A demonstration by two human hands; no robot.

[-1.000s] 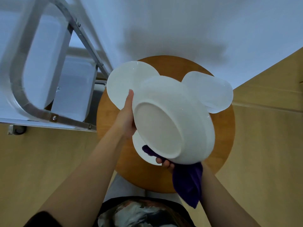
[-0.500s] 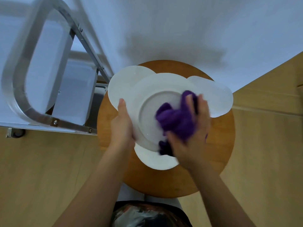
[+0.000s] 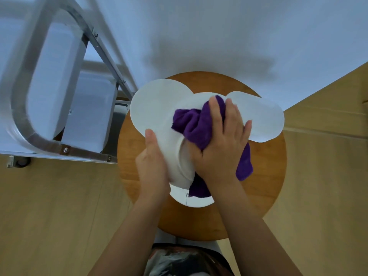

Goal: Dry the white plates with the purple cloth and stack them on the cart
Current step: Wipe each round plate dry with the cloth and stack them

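Observation:
My left hand (image 3: 152, 166) grips the left rim of a white plate (image 3: 175, 154) held above the round wooden table (image 3: 264, 176). My right hand (image 3: 221, 142) presses the purple cloth (image 3: 194, 124) into the plate's face; a cloth end hangs below at the right. Three more white plates lie on the table: one at the back left (image 3: 153, 108), one at the back right (image 3: 262, 118), one at the front (image 3: 195, 200), mostly hidden under the held plate. The metal cart (image 3: 65, 150) stands to the left of the table.
The cart has a looped metal handle (image 3: 20, 108) and pale grey shelves (image 3: 87, 108); one caster (image 3: 20, 162) shows on the wooden floor. A white wall rises behind the table. My torso is at the bottom edge.
The plate was turned from underside-up to face-up. My right hand came from under its lower edge onto its face with the cloth and has moved up and right across it.

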